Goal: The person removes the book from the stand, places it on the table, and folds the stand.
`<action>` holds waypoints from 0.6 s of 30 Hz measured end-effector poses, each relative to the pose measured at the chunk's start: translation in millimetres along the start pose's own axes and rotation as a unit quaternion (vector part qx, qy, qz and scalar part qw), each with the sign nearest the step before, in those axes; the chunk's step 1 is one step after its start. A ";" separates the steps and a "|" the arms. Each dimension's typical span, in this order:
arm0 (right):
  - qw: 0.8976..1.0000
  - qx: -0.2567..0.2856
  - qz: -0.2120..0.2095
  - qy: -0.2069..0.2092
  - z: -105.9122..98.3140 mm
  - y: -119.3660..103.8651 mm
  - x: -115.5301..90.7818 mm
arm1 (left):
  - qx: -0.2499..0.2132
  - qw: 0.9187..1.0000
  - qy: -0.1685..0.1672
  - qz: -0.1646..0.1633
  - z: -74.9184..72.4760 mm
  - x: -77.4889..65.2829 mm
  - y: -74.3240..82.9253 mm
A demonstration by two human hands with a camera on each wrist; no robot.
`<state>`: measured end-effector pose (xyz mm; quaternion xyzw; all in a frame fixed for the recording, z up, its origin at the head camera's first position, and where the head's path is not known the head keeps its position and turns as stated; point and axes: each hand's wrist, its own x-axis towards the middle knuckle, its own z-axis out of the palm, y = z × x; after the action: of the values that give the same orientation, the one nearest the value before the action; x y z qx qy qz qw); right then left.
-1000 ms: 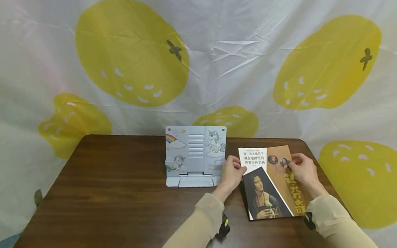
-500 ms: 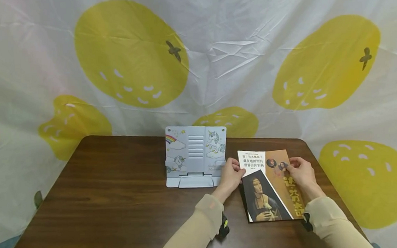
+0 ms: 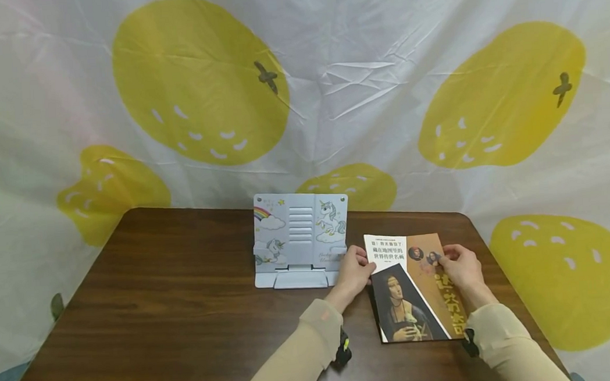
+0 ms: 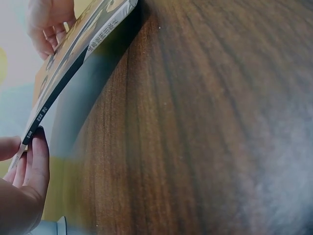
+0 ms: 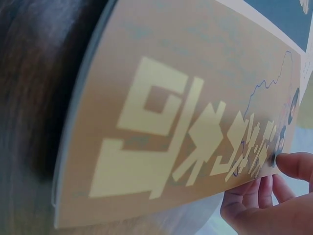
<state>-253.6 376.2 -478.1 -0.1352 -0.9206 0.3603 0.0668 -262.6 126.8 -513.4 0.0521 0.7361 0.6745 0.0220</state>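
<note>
A thin paperback book [image 3: 421, 288] with a white and orange-brown cover and a portrait painting is between my hands at the right of the table. My left hand [image 3: 353, 271] pinches its spine side, thumb on the cover and fingers behind, as the left wrist view shows. On the opposite edge my right hand [image 3: 463, 268] grips it, thumb [image 5: 296, 164] on the cover, fingers curled underneath. The book is tilted, its far end raised and its near end low by the table. Left of the book stands a white metal book stand [image 3: 302, 237] with unicorn pictures.
The dark wooden table [image 3: 187, 314] ends at a back edge just behind the stand. Behind it hangs a white curtain [image 3: 364, 123] printed with big yellow fruit. A dark device [image 3: 342, 348] is strapped at the left wrist.
Both hands have brought the book slightly toward the person and a little to the left, still holding both edges. The book stand has stayed where it was.
</note>
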 end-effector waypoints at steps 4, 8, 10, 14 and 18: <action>1.000 -0.002 0.002 -0.002 0.6 2.5 0.0 | 0.003 1.000 -0.003 -0.004 -0.3 -1.7 -0.8; 1.000 -0.006 0.013 -0.010 1.3 6.4 -0.5 | 0.006 1.000 -0.010 -0.010 -0.7 -2.8 -2.7; 1.000 -0.005 0.019 -0.012 1.8 8.1 -1.0 | 0.006 1.000 -0.015 -0.013 -0.9 -3.4 -3.2; 1.000 -0.001 0.017 -0.021 2.3 11.7 -0.7 | 0.011 0.999 -0.025 -0.022 -1.8 -5.4 -2.2; 0.999 -0.005 0.009 -0.036 1.6 14.5 -1.3 | 0.026 0.999 -0.027 -0.018 -1.9 -7.0 -1.6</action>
<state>-249.8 385.0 -489.2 -0.1312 -0.9230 0.3606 0.0296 -255.9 124.0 -515.0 0.0573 0.7533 0.6531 0.0523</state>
